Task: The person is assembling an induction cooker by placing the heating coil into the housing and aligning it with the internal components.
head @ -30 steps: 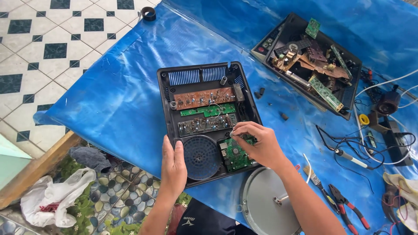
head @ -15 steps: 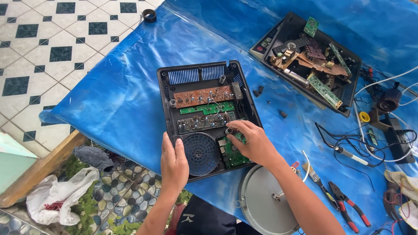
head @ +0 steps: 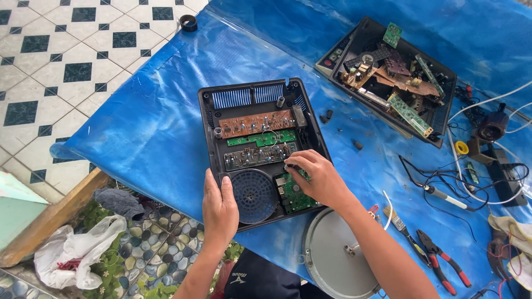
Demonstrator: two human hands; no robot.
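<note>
Fingers (head: 295,166) of the right hand (head: 317,180) are pinched on a small dark part over a green board; the left hand (head: 220,207) is laid flat on the near rim of the opened black casing (head: 208,133). Four boards and one round fan grille (head: 254,195) are counted inside — the long axis runs away toward blue vents.

Red-handled pliers (head: 443,260), a grey round disc (head: 332,257) and a second black tray (head: 438,119) lie nearby.
</note>
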